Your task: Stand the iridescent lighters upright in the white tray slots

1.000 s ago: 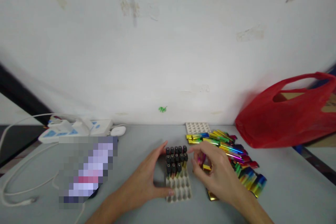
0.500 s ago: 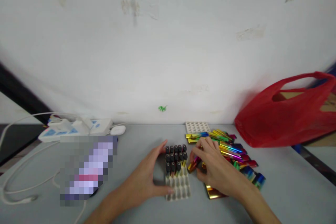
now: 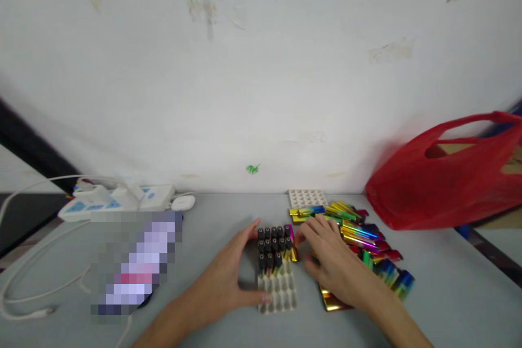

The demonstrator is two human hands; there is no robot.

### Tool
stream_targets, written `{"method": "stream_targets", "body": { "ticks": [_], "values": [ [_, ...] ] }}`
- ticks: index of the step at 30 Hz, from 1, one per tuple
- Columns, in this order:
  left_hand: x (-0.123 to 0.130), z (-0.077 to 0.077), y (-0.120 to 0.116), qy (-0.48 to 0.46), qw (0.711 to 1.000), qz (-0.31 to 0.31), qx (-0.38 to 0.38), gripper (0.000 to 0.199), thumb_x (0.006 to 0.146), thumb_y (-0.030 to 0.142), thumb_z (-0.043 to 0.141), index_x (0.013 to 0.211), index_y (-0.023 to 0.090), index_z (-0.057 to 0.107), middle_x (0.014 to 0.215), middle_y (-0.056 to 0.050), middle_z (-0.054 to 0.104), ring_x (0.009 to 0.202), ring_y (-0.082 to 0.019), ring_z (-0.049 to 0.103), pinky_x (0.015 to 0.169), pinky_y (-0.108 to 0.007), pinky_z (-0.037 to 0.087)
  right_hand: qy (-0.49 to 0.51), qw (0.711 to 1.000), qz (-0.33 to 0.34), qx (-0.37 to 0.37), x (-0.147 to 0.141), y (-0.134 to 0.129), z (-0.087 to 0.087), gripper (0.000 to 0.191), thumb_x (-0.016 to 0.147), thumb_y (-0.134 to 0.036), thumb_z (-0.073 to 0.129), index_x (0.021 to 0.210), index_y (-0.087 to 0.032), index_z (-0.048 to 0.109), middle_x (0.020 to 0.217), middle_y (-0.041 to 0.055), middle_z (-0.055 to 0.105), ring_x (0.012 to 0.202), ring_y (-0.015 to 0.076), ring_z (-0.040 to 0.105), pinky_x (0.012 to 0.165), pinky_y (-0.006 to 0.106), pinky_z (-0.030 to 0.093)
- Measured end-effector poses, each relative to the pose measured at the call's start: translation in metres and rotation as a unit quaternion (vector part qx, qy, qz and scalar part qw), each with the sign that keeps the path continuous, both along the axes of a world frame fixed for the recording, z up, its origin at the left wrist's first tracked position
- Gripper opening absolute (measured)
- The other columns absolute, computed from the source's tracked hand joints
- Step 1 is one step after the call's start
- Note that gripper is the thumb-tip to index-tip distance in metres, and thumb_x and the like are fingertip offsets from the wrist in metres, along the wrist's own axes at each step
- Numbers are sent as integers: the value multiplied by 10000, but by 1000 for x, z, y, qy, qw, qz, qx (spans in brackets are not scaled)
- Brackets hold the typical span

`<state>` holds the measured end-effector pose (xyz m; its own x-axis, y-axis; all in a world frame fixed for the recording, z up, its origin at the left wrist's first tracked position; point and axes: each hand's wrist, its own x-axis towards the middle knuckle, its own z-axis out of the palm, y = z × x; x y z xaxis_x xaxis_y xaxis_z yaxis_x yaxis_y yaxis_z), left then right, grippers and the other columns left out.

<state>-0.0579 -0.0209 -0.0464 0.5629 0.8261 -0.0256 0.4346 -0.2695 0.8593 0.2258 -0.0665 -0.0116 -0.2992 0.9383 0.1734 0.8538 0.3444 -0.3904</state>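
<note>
My left hand (image 3: 226, 274) is at the left side of a white pocketed tray (image 3: 277, 288), its thumb on the near part and its fingertips by the far left corner. Several black-topped slim pieces (image 3: 268, 244) stand in rows in the tray's far half; the near pockets show bare. A magenta-and-gold shiny tube (image 3: 293, 247) leans or lies along the tray's right edge. Just right of it is my right hand (image 3: 326, 261), fingers bent and apart, with nothing visible between them. Under and beyond this hand spreads a pile of shiny multicoloured metallic tubes (image 3: 361, 235).
A second white tray (image 3: 306, 198) lies by the wall. At the right sits a red bag (image 3: 444, 185). To the left are a white power strip (image 3: 122, 198) with cables, a small white device (image 3: 183, 203) and a blurred-out phone-like object (image 3: 138, 266). A gold flat piece (image 3: 335, 302) lies near my right wrist.
My right hand has let go of the magenta-and-gold tube, which now rests at the tray's right edge. The hand has shifted slightly right. My left hand stays on the tray.
</note>
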Motion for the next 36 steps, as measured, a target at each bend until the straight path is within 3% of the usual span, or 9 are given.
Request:
{"method": "stream_targets", "body": {
  "ticks": [4, 11, 16, 21, 29, 32, 36],
  "values": [
    [0, -1, 2, 8, 1000, 0, 1, 1288, 699, 327, 1038, 1750, 274, 294, 1783, -153, 395, 1622, -396, 411, 1385, -578, 260, -18, 998, -58, 19, -10, 2, -7, 113, 1077, -188, 609, 1173, -222, 658, 1161, 98, 703, 1111, 330, 571, 963, 485, 406],
    [-1, -3, 1, 1, 1000, 0, 7, 1276, 708, 323, 1034, 1750, 305, 297, 1781, -137, 403, 1602, -394, 442, 1375, -585, 283, -29, 995, -93, 37, -21, 0, -19, 303, 1022, -161, 683, 1317, -227, 665, 1290, 96, 737, 1216, 353, 589, 1008, 496, 391],
    [-1, -3, 1, -2, 1000, 4, 4, 1279, 695, 317, 1043, 1744, 303, 312, 1782, -143, 396, 1606, -398, 437, 1374, -591, 283, -55, 992, -95, 56, -23, -3, -19, 372, 954, -112, 712, 1294, -264, 704, 1199, 76, 732, 1166, 349, 599, 969, 485, 379],
    [-1, -4, 1, 3, 1000, 2, 5, 1285, 709, 323, 1035, 1753, 309, 286, 1777, -145, 410, 1610, -395, 435, 1374, -598, 280, -91, 987, -105, 80, -23, -1, -27, 242, 987, -165, 739, 1214, -247, 722, 1154, 73, 739, 1131, 341, 607, 927, 478, 371],
    [-2, -5, 2, -2, 1000, 3, 12, 1291, 692, 329, 1043, 1750, 315, 303, 1780, -142, 409, 1617, -410, 425, 1374, -610, 277, -152, 976, -102, 120, -23, 2, -32, 127, 972, -102, 683, 1017, -205, 742, 1007, 98, 727, 1064, 351, 622, 890, 478, 367],
    [-1, -4, 2, 0, 1000, 3, 9, 1287, 699, 331, 1039, 1752, 311, 300, 1785, -141, 398, 1624, -409, 413, 1378, -612, 267, -114, 981, -107, 113, -23, 2, -31, 121, 987, -111, 676, 990, -216, 734, 1000, 87, 732, 1036, 332, 625, 887, 466, 363],
    [-2, -2, 1, 0, 1000, 1, 6, 1286, 709, 326, 1036, 1756, 301, 290, 1786, -145, 395, 1627, -402, 408, 1382, -609, 257, 12, 982, -144, 119, -24, 1, -23, 121, 1014, -155, 660, 1053, -240, 738, 1065, 72, 740, 1074, 324, 626, 943, 468, 359]
  ]
}}
